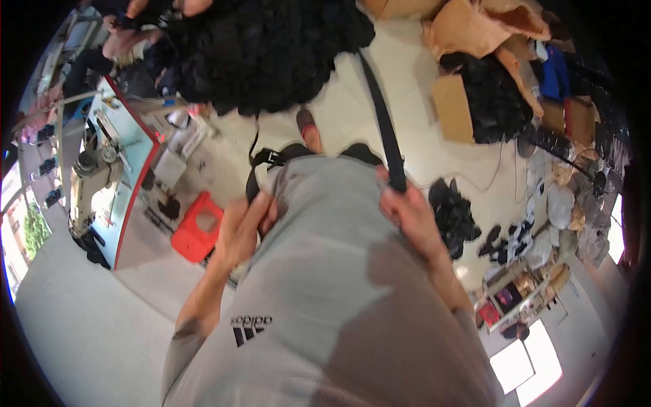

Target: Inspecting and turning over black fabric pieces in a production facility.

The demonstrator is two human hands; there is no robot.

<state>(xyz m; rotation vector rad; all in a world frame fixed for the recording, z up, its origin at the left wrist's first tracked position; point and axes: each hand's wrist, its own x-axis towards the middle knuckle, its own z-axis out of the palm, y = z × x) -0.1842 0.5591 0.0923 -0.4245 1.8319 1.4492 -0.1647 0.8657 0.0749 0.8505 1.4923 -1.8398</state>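
My left hand [243, 227] is closed round a thin black strap at the left side of my grey shirt. A black plastic buckle [269, 157] hangs on that side, just above the hand. On the right, my right hand [412, 216] grips the end of a wide black webbing strap [381, 112]. This strap runs up and away, taut, toward a big heap of black fabric pieces [271, 54] in front of me. A thin dark cord also runs from the heap toward the left strap. How the straps join the heap is hidden.
To the left stands a sewing machine [85, 180] on a pale table [125, 197] with a red edge, near a red plastic stool [199, 229]. Cardboard boxes [453, 112] with black fabric are at the right. A dark cloth pile [453, 214] lies on the floor below them.
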